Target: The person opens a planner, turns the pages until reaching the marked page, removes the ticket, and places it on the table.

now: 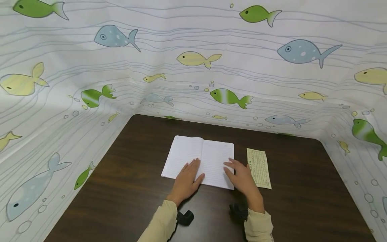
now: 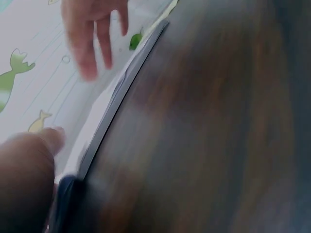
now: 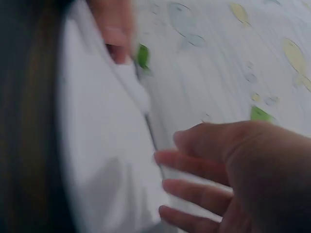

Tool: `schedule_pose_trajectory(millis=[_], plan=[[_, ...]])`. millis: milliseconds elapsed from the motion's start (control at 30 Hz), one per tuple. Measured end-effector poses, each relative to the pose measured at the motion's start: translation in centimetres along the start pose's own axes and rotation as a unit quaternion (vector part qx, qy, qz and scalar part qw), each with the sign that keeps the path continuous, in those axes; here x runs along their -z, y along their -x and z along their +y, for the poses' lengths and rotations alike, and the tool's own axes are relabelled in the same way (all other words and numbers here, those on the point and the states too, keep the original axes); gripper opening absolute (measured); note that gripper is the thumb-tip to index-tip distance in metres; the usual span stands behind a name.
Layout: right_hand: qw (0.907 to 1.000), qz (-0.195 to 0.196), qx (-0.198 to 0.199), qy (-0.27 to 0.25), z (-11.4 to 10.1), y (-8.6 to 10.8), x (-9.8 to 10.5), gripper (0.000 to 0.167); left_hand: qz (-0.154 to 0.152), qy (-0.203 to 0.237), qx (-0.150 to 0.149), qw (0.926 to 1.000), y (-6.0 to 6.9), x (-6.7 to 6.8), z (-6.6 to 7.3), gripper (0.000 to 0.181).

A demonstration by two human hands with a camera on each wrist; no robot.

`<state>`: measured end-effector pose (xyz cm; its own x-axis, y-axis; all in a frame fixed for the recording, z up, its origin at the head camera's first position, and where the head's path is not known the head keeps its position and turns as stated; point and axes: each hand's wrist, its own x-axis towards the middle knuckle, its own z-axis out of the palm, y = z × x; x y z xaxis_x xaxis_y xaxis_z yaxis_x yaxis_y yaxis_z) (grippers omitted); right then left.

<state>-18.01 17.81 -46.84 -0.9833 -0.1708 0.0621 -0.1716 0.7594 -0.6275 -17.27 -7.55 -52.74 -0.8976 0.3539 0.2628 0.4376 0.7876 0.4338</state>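
An open notebook (image 1: 217,158) with lined white pages lies on the dark wooden table. My left hand (image 1: 188,179) rests on its left page by the center fold, fingers straight and thumb spread. Over the right page's outer edge, my right hand (image 1: 242,176) hovers with fingers loosely bent and apart, holding nothing. In the right wrist view, the right hand (image 3: 218,174) shows spread fingers beside the white page (image 3: 107,145). A yellowish printed slip of paper (image 1: 259,168) lies right of the notebook, partly behind the right hand.
Dark wooden table (image 1: 121,188) extends around the notebook. A white sheet (image 1: 193,77) printed with fish stands as walls along the table's back and sides. Dark wrist devices (image 1: 185,217) are strapped under both sleeves.
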Motion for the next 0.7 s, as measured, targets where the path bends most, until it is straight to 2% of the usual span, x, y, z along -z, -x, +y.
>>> schedule_pose_trajectory(millis=[67, 167, 267, 333, 500, 633, 700], plan=[[0.9997, -0.02, -0.006, 0.01, -0.7, -0.2, -1.0, 0.029, 0.004, 0.0, 0.029, 0.9996, 0.0, 0.7, -0.2, 0.058], [0.9991, -0.027, -0.033, -0.001, -0.9, -0.2, -1.8, 0.028, 0.012, 0.011, 0.119, 0.9927, 0.2, 2.6, -0.7, 0.055], [0.9982, -0.027, -0.048, -0.024, -0.9, -0.2, -1.9, 0.03, 0.014, 0.034, 0.219, 0.9751, 0.4, 5.0, -1.2, 0.056], [0.9976, -0.028, -0.052, -0.036, -0.9, -0.2, -1.9, 0.031, 0.014, 0.062, 0.262, 0.963, 0.4, 6.6, -1.6, 0.059], [0.996, -0.029, -0.06, -0.06, -0.9, -0.3, -2.0, 0.032, -0.012, 0.127, 0.306, 0.9435, -0.3, 9.4, -2.6, 0.068], [0.9946, -0.028, -0.071, -0.07, -1.1, -0.3, -1.9, 0.033, -0.039, 0.167, 0.337, 0.9258, -0.5, 10.7, -3.9, 0.072], [0.9944, -0.029, -0.074, -0.069, -1.1, -0.2, -1.9, 0.033, -0.046, 0.196, 0.352, 0.9142, -0.6, 11.2, -4.4, 0.073]])
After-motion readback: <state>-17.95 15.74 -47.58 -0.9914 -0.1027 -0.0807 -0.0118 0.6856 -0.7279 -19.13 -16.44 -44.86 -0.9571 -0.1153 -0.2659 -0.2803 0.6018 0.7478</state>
